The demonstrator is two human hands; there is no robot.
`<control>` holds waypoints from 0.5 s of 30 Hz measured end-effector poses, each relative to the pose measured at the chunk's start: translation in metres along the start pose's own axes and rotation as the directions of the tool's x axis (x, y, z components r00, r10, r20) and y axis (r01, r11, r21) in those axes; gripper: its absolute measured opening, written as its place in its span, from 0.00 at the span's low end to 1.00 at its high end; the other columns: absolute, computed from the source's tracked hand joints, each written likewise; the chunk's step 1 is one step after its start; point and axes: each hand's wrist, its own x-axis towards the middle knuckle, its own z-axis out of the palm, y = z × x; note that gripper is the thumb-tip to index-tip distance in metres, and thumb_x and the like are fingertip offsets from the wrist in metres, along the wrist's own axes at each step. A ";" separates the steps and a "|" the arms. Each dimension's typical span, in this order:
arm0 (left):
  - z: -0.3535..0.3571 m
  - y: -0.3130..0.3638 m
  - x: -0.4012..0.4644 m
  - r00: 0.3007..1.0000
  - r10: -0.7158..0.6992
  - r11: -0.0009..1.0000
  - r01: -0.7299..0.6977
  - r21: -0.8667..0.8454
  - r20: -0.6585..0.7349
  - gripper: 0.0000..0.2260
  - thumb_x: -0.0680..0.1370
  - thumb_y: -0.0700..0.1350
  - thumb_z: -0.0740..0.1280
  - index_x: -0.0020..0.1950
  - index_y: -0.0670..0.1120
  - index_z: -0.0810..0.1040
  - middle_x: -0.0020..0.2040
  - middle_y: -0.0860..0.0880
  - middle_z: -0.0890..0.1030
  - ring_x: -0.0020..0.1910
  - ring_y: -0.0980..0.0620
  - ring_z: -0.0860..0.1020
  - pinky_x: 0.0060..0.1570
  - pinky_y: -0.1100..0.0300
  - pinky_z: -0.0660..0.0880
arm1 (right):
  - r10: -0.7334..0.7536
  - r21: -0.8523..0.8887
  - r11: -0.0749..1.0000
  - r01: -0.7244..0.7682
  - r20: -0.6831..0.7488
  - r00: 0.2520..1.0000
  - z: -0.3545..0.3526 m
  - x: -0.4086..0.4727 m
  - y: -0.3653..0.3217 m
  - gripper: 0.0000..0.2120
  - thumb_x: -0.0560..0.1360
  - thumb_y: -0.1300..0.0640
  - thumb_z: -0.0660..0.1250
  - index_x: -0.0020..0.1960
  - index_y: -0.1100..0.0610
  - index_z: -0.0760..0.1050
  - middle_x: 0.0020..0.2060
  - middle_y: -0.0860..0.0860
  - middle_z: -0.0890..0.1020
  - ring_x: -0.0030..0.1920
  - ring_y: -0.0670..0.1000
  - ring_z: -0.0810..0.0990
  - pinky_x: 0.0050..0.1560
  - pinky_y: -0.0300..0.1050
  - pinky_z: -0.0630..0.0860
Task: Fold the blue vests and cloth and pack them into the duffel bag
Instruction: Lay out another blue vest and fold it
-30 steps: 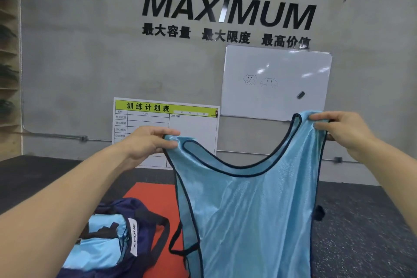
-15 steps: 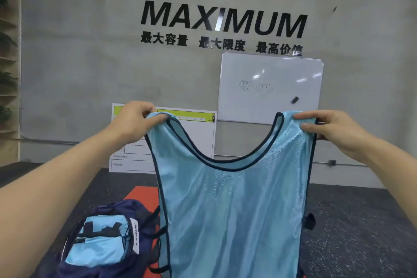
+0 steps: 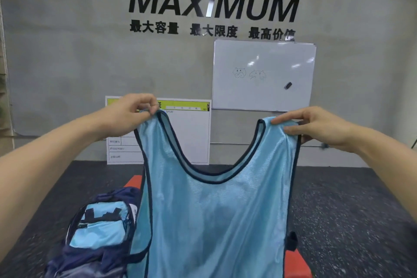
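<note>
Both hands carry a firm grip on the blue vest point(image 3: 216, 214): the left hand point(image 3: 133, 109) pinches the top of one shoulder strap between curled fingers and thumb, and the right hand point(image 3: 316, 126) pinches the other strap the same way. Between them the vest hangs up in the air, spread flat and facing the camera, its dark-trimmed neckline dipping in the middle and its lower edge running out of view at the bottom. Down to the left, on the dark floor, sits the navy duffel bag point(image 3: 94, 239) with light blue fabric showing at its opening; whether that fabric is a packed vest or part of the bag I cannot tell. An orange mat point(image 3: 295, 264) lies partly hidden behind the hanging vest. Against the wall stand a whiteboard point(image 3: 264, 74) and a chart board point(image 3: 187, 133). This looks like the start of folding one vest, with the garment held out straight. Next, I judge, the two straps should be brought together to halve it lengthwise, keeping the edges lined up so the slippery mesh does not slide, before folding it down small enough for the bag.
</note>
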 end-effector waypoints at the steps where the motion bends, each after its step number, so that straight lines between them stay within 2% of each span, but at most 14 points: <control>1: 0.005 -0.003 -0.001 0.999 -0.013 1.000 0.012 0.018 0.030 0.09 0.80 0.35 0.60 0.45 0.47 0.75 0.39 0.54 0.79 0.39 0.50 0.70 0.44 0.56 0.66 | 0.006 0.001 1.000 -0.006 0.012 1.000 0.003 0.000 0.005 0.13 0.81 0.61 0.68 0.59 0.46 0.84 0.53 0.53 0.84 0.38 0.42 0.84 0.32 0.34 0.77; 3: 0.014 -0.008 -0.002 0.995 -0.055 0.995 0.048 0.082 0.078 0.15 0.78 0.32 0.60 0.39 0.47 0.81 0.37 0.58 0.80 0.38 0.55 0.74 0.43 0.59 0.69 | 0.021 -0.031 0.999 -0.020 0.041 0.999 0.007 0.002 0.019 0.14 0.81 0.59 0.69 0.58 0.42 0.85 0.57 0.50 0.84 0.46 0.47 0.86 0.44 0.44 0.83; 5: 0.022 -0.017 0.000 0.990 -0.077 0.989 0.061 0.137 0.117 0.19 0.79 0.32 0.62 0.38 0.51 0.86 0.41 0.59 0.84 0.44 0.54 0.80 0.52 0.55 0.76 | 0.037 -0.055 0.998 -0.033 0.057 0.998 0.011 0.006 0.033 0.14 0.81 0.58 0.69 0.58 0.40 0.84 0.59 0.47 0.83 0.51 0.49 0.85 0.53 0.51 0.83; 7: 0.031 -0.027 0.002 0.985 -0.091 0.987 0.070 0.145 0.146 0.20 0.81 0.35 0.63 0.42 0.57 0.87 0.47 0.61 0.85 0.51 0.56 0.81 0.59 0.53 0.77 | 0.048 -0.052 0.998 -0.046 0.050 0.998 0.015 0.011 0.045 0.14 0.81 0.58 0.69 0.58 0.40 0.84 0.58 0.46 0.84 0.51 0.48 0.85 0.50 0.48 0.83; 9: 0.041 -0.034 0.004 0.981 -0.104 0.987 0.082 0.139 0.166 0.18 0.82 0.38 0.64 0.50 0.60 0.87 0.55 0.62 0.84 0.55 0.61 0.80 0.59 0.59 0.77 | 0.064 -0.041 0.997 -0.061 0.058 0.996 0.020 0.016 0.058 0.15 0.80 0.59 0.70 0.57 0.40 0.85 0.56 0.46 0.85 0.51 0.49 0.86 0.48 0.45 0.82; 10: 0.047 -0.037 0.005 0.979 -0.098 0.987 0.072 0.147 0.180 0.17 0.82 0.39 0.64 0.54 0.61 0.86 0.58 0.62 0.82 0.55 0.64 0.78 0.57 0.64 0.75 | 0.074 -0.034 0.997 -0.071 0.068 0.995 0.023 0.018 0.062 0.15 0.80 0.59 0.70 0.57 0.40 0.85 0.56 0.47 0.85 0.52 0.50 0.86 0.49 0.46 0.83; 12: 0.058 -0.041 0.007 0.975 -0.089 0.980 0.050 0.191 0.205 0.19 0.80 0.38 0.65 0.59 0.61 0.83 0.57 0.63 0.80 0.46 0.73 0.75 0.44 0.72 0.70 | 0.092 -0.054 0.995 -0.087 0.081 0.992 0.027 0.024 0.077 0.15 0.80 0.60 0.70 0.58 0.40 0.84 0.55 0.45 0.86 0.54 0.51 0.85 0.58 0.51 0.82; 13: 0.064 -0.044 0.009 0.972 -0.100 0.977 0.055 0.206 0.212 0.20 0.79 0.37 0.65 0.60 0.60 0.83 0.53 0.64 0.80 0.39 0.75 0.74 0.38 0.72 0.68 | 0.096 -0.070 0.993 -0.091 0.083 0.992 0.030 0.028 0.086 0.16 0.80 0.60 0.70 0.58 0.40 0.84 0.56 0.44 0.86 0.55 0.49 0.85 0.60 0.49 0.80; 15: 0.076 -0.053 0.014 0.968 -0.119 0.975 0.072 0.209 0.219 0.21 0.78 0.34 0.64 0.60 0.58 0.82 0.43 0.69 0.78 0.34 0.76 0.72 0.34 0.74 0.67 | 0.114 -0.084 0.991 -0.107 0.082 0.990 0.038 0.036 0.099 0.17 0.80 0.61 0.70 0.59 0.40 0.84 0.56 0.45 0.86 0.54 0.44 0.84 0.57 0.38 0.79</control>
